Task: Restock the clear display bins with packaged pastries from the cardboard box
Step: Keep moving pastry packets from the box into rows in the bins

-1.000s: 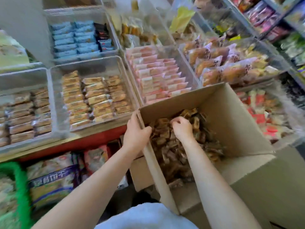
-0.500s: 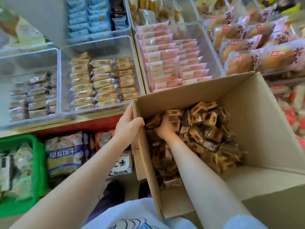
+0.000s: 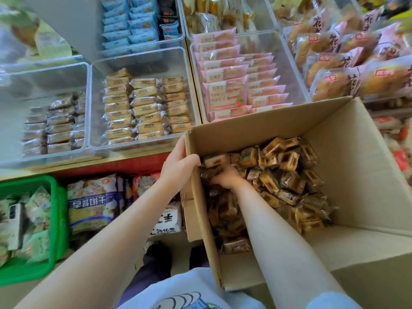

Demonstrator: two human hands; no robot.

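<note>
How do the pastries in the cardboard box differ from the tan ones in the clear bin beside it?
Pastries in the cardboard box are dark brown and heaped loosely at all angles; the tan pastries in the clear bin are lighter and lined up in neat rows. Both are individually wrapped.

Green plastic basket (image 3: 59, 221) at lower left, holds pale green and white wrapped packs, blurred. Just right of it, a large blue-and-white biscuit bag (image 3: 91, 205) with Chinese print sits under the red shelf edge (image 3: 124, 166). Next right, a smaller reddish snack bag (image 3: 145, 182), partly hidden. Below that, a white pack with black characters (image 3: 167, 221) beside the carton. Dark shoes (image 3: 157, 256) on the floor at bottom centre.
</note>
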